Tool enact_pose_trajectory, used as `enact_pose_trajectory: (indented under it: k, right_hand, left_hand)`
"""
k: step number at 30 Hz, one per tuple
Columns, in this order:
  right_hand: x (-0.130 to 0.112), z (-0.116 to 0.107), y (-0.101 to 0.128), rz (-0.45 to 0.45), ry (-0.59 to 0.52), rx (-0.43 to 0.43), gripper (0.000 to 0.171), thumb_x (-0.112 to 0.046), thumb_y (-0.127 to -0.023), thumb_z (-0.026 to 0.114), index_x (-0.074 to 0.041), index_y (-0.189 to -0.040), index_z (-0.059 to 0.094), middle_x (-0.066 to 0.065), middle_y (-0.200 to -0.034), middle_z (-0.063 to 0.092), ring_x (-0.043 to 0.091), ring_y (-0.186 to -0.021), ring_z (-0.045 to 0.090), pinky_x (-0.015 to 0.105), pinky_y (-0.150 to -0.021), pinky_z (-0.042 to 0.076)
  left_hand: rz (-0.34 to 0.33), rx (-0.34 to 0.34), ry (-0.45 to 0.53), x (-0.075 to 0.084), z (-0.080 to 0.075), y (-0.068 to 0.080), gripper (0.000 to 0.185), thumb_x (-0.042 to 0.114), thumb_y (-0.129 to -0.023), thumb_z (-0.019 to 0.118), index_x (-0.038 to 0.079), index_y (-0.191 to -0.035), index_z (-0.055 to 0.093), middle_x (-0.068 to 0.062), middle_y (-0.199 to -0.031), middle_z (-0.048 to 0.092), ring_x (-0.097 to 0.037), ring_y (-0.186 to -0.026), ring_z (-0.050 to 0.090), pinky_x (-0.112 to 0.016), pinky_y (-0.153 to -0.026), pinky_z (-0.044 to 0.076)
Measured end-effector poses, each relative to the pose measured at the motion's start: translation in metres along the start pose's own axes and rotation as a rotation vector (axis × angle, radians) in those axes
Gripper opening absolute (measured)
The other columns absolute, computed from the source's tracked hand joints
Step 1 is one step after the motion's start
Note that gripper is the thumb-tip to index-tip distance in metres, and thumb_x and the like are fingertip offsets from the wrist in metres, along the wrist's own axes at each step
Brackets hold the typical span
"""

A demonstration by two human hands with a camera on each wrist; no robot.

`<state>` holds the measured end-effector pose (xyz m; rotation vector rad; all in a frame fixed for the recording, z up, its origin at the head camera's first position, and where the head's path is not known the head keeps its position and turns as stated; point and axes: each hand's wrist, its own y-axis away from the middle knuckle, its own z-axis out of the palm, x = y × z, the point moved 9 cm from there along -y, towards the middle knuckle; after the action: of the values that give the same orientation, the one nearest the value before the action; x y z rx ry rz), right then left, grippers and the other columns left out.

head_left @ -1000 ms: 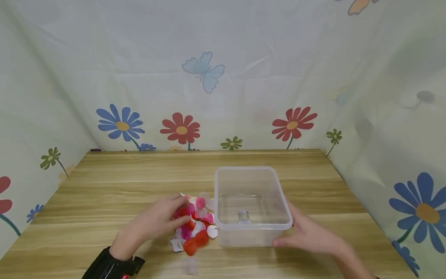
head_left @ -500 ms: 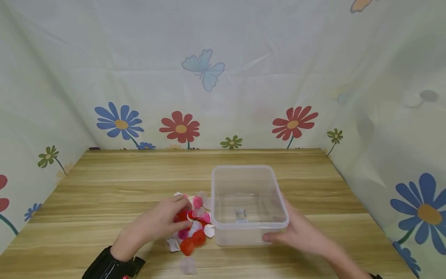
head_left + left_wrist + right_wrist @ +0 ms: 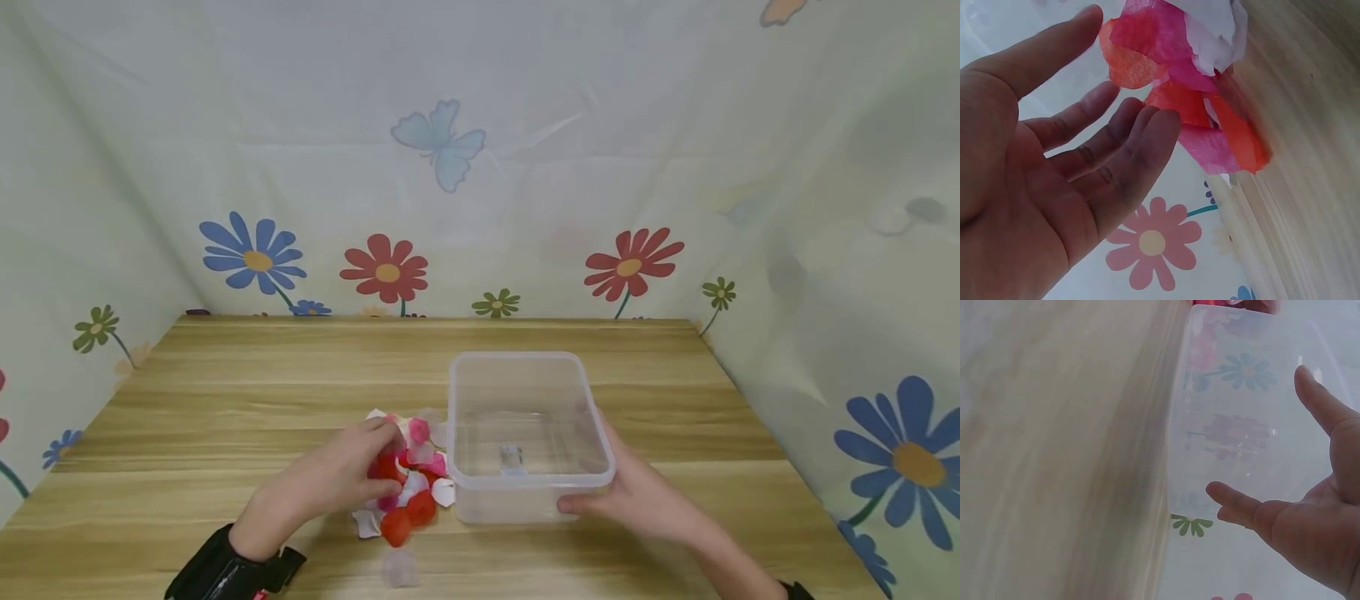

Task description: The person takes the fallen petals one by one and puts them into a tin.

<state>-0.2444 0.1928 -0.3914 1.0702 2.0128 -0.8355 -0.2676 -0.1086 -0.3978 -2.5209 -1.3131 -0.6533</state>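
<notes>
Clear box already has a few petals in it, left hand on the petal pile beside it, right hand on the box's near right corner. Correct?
Not quite: the clear box is empty, which the head view shows, its see-through bottom bare. The rest holds: the left hand rests on the petal pile beside the box, and the right hand touches its near right corner.

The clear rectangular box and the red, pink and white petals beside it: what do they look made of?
The clear rectangular box looks like smooth, slightly frosted plastic: the tabletop and wall print show through its walls, and its rim is moulded and rounded. The red, pink and white petals look like thin fabric or tissue, probably artificial: matte, faintly woven in the left wrist view, edges crumpled. The tabletop looks like wood-grain laminate.
</notes>
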Motion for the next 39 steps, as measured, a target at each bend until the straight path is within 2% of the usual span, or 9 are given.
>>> enact_pose_trajectory:
  k: [5, 12, 16, 25, 29, 35, 39]
  right_hand:
    - [0.003, 0.003, -0.003, 0.020, -0.039, -0.016, 0.129, -0.028, -0.074, 0.095, -0.018, -0.166, 0.004, 0.022, -0.163, 0.025, 0.044, -0.138, 0.040, 0.035, -0.107, 0.040]
    - [0.005, 0.008, -0.004, 0.046, -0.087, -0.016, 0.134, -0.019, -0.073, 0.095, -0.018, -0.166, -0.002, 0.027, -0.165, 0.015, 0.049, -0.144, 0.028, 0.062, -0.109, 0.031]
    - [0.003, 0.009, -0.004, 0.030, -0.092, -0.014, 0.134, -0.019, -0.074, 0.095, -0.019, -0.166, -0.003, 0.028, -0.165, 0.015, 0.050, -0.144, 0.027, 0.068, -0.107, 0.029]
    - [0.002, 0.007, -0.002, 0.046, -0.058, -0.020, 0.132, -0.024, -0.074, 0.094, -0.020, -0.166, -0.001, 0.020, -0.164, 0.026, 0.045, -0.139, 0.038, 0.058, -0.107, 0.037]
    - [0.001, 0.008, -0.001, 0.044, -0.088, -0.031, 0.128, -0.021, -0.076, 0.093, -0.024, -0.166, 0.002, 0.020, -0.159, 0.032, 0.045, -0.135, 0.041, 0.054, -0.106, 0.040]
    - [-0.002, 0.010, 0.000, 0.030, -0.145, -0.060, 0.121, -0.017, -0.080, 0.090, -0.030, -0.165, 0.005, 0.022, -0.153, 0.038, 0.049, -0.127, 0.047, 0.034, -0.097, 0.049]
    - [-0.002, 0.011, 0.000, 0.030, -0.145, -0.070, 0.120, -0.017, -0.081, 0.090, -0.030, -0.165, 0.005, 0.023, -0.152, 0.038, 0.048, -0.126, 0.048, 0.032, -0.096, 0.048]
  left_hand:
    - [0.011, 0.024, -0.035, 0.000, 0.001, 0.002, 0.038, 0.016, -0.081, 0.089, 0.010, -0.109, 0.065, 0.006, -0.096, 0.058, -0.016, -0.085, 0.056, -0.030, -0.075, 0.056]
    - [0.052, 0.042, -0.053, 0.002, 0.002, 0.002, 0.031, 0.011, -0.083, 0.087, 0.011, -0.105, 0.066, 0.007, -0.094, 0.059, -0.014, -0.083, 0.055, -0.031, -0.074, 0.055]
    - [0.056, 0.038, -0.035, 0.000, 0.003, 0.000, 0.030, 0.009, -0.083, 0.086, 0.011, -0.105, 0.066, 0.008, -0.091, 0.060, -0.013, -0.082, 0.056, -0.031, -0.074, 0.055]
    - [0.067, 0.050, 0.066, -0.001, 0.005, -0.003, 0.028, 0.002, -0.085, 0.083, 0.011, -0.105, 0.065, 0.014, -0.081, 0.058, -0.009, -0.074, 0.055, -0.025, -0.068, 0.053]
    - [0.051, 0.053, 0.119, -0.001, 0.002, -0.002, 0.031, 0.000, -0.085, 0.082, 0.011, -0.106, 0.062, 0.012, -0.081, 0.058, -0.010, -0.074, 0.055, -0.026, -0.067, 0.053]
    - [0.054, 0.036, 0.178, 0.000, -0.001, -0.001, 0.027, 0.000, -0.086, 0.081, 0.013, -0.100, 0.062, 0.010, -0.081, 0.058, -0.012, -0.075, 0.056, -0.027, -0.068, 0.053]
    - [0.067, 0.031, 0.188, 0.001, -0.003, -0.001, 0.023, 0.000, -0.086, 0.081, 0.015, -0.095, 0.066, 0.011, -0.082, 0.060, -0.012, -0.076, 0.057, -0.027, -0.070, 0.054]
